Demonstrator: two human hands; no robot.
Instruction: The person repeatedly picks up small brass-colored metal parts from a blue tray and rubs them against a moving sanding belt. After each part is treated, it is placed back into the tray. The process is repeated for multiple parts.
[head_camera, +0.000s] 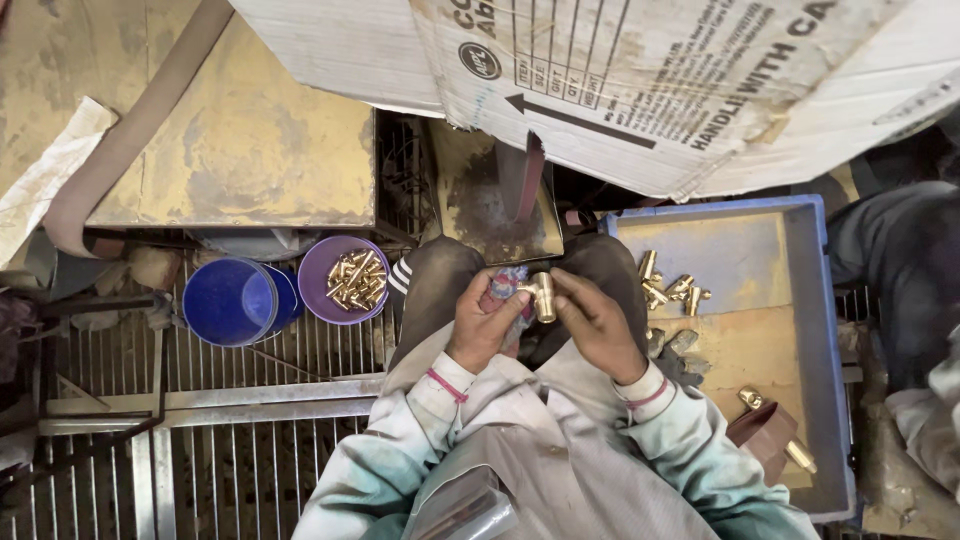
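Brass, a small T-shaped fitting is pinched above the lap between the left hand and right hand, both closed on it, and could be dropped through the metal floor grating if the grip slackened.

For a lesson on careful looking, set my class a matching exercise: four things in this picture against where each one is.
Things:
1. brass fitting
2. purple bowl
3. blue tub
4. blue tray

Places:
A. on the grating, left of the purple bowl
B. to the person's right, holding loose brass parts
C. between the left hand and right hand
D. left of the knees, filled with brass parts

Pairs: 1-C, 2-D, 3-A, 4-B
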